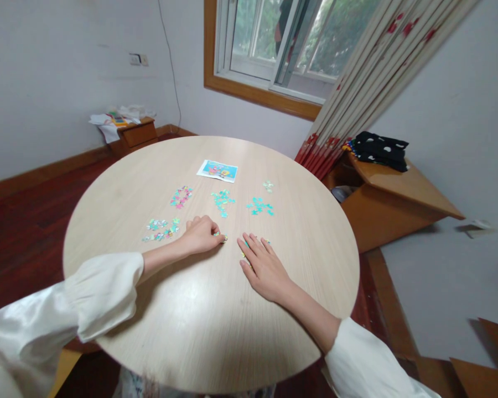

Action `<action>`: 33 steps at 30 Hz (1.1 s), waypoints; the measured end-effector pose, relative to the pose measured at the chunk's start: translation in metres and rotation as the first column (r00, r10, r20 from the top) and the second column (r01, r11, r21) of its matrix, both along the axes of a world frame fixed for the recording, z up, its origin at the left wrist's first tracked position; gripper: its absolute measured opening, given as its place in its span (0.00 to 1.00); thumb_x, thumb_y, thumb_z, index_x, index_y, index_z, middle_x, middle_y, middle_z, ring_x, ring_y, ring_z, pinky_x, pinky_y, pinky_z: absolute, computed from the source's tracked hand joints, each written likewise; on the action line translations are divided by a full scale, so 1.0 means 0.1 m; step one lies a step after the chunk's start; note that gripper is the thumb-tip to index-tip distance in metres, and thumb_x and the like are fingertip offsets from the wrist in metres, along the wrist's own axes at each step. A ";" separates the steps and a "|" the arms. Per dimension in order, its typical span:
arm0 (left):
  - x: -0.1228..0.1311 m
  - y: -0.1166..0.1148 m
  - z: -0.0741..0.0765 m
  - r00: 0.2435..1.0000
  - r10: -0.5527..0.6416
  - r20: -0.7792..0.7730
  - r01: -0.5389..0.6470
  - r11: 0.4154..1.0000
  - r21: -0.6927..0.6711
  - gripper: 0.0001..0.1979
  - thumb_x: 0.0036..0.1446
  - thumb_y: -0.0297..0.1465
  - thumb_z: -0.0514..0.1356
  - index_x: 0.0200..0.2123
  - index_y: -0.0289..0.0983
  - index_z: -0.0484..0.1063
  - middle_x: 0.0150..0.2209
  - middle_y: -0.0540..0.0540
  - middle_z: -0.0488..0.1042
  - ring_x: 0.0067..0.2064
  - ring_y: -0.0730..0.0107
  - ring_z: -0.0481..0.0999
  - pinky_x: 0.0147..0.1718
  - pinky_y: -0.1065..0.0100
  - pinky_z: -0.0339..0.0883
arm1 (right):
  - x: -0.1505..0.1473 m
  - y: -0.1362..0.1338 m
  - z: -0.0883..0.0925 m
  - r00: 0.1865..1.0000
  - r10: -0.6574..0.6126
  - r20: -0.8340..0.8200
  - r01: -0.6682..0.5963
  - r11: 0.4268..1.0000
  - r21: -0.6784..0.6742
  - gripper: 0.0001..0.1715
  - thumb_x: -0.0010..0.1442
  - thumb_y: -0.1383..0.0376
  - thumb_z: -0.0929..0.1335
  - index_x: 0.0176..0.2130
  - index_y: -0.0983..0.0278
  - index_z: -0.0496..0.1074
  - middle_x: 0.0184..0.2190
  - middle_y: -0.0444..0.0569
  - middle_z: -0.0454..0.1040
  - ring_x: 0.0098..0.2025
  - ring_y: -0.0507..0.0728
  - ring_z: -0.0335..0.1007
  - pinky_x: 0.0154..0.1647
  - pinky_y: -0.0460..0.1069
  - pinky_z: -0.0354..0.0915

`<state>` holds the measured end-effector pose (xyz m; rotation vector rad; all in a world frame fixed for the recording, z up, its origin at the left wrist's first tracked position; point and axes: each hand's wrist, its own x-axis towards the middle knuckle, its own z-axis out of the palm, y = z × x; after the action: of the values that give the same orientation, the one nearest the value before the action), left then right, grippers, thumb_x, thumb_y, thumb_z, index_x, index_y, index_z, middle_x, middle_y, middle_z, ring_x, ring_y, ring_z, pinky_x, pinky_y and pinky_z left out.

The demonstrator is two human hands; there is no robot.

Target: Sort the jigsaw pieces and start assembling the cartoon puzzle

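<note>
On the round table (182, 326), my left hand (200, 235) is closed, with thumb and fingertips pinching at a jigsaw puzzle piece (224, 239). My right hand (263, 266) lies flat with its fingers stretched out, covering a small group of puzzle pieces (244, 254) that shows only at its edges. Left of my left hand is a loose cluster of mixed pieces (160, 228). Beyond the hands lie pink and teal pieces (180, 197), a teal cluster (223, 203), another teal cluster (260, 206) and a few pale green pieces (268, 186).
A picture card (218, 171) lies at the table's far side. Behind it are a window (274, 55) and a long curtain (357, 83). A wooden cabinet (398, 193) with dark cloth (379, 150) on top stands right; a small wooden stand (136, 134) with papers is at back left.
</note>
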<state>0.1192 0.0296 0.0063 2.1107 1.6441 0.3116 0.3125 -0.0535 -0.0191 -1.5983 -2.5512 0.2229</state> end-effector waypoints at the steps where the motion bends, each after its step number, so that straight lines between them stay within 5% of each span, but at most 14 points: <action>1: -0.02 0.01 0.01 1.000 -0.020 -0.003 0.020 1.000 0.000 0.11 0.49 0.38 0.61 0.22 0.38 0.76 0.28 0.40 0.77 0.37 0.53 0.73 0.39 0.58 0.61 | 0.01 0.00 -0.01 1.000 0.003 -0.018 -0.003 1.000 0.011 0.30 0.67 0.61 0.56 0.65 0.68 0.55 0.67 0.57 0.51 0.69 0.63 0.45 0.67 0.64 0.47; 8: -0.29 0.02 0.12 0.982 -0.185 0.029 0.185 0.983 0.016 0.15 0.54 0.39 0.55 0.27 0.35 0.76 0.30 0.39 0.77 0.32 0.59 0.74 0.36 0.61 0.64 | 0.05 -0.02 -0.07 0.990 0.017 -0.141 -0.001 0.994 0.112 0.30 0.67 0.62 0.55 0.65 0.66 0.53 0.65 0.57 0.56 0.68 0.60 0.49 0.66 0.63 0.48; 13: -0.41 -0.23 0.03 0.893 -0.451 0.020 0.428 0.860 0.280 0.17 0.61 0.33 0.48 0.40 0.35 0.75 0.42 0.37 0.76 0.45 0.57 0.74 0.48 0.54 0.64 | 0.08 -0.01 -0.07 0.967 -0.013 -0.254 0.064 0.979 0.194 0.27 0.67 0.65 0.54 0.62 0.68 0.60 0.61 0.60 0.63 0.64 0.60 0.57 0.63 0.62 0.52; 17: -0.43 -0.42 -0.14 0.836 -0.541 -0.096 0.543 0.786 0.296 0.21 0.64 0.35 0.48 0.56 0.33 0.66 0.58 0.35 0.68 0.59 0.55 0.65 0.60 0.49 0.52 | 0.14 0.02 -0.05 0.928 -0.032 -0.371 0.128 0.963 0.237 0.23 0.65 0.69 0.56 0.55 0.65 0.67 0.54 0.58 0.71 0.58 0.60 0.64 0.57 0.60 0.56; 25: -0.35 -0.46 -0.19 0.811 -0.564 -0.156 0.583 0.757 0.294 0.23 0.65 0.37 0.46 0.57 0.33 0.65 0.59 0.35 0.67 0.61 0.54 0.64 0.63 0.46 0.41 | 0.23 0.07 0.04 0.874 -0.061 -0.481 0.193 0.954 0.231 0.13 0.58 0.73 0.61 0.32 0.63 0.72 0.36 0.51 0.73 0.42 0.58 0.69 0.45 0.55 0.60; 33: -0.24 -0.34 -0.16 0.864 -0.502 0.033 0.446 0.795 0.411 0.17 0.65 0.30 0.44 0.44 0.37 0.72 0.45 0.40 0.75 0.49 0.61 0.72 0.54 0.50 0.49 | 0.20 0.13 0.17 0.953 0.038 -0.300 -0.014 0.997 0.080 0.11 0.63 0.68 0.64 0.41 0.61 0.76 0.40 0.52 0.73 0.45 0.57 0.67 0.46 0.54 0.59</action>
<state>0.0952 -0.0043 -0.0093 2.6391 0.9674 0.6489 0.3329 -0.0404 -0.0018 -1.3831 -2.3189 0.3395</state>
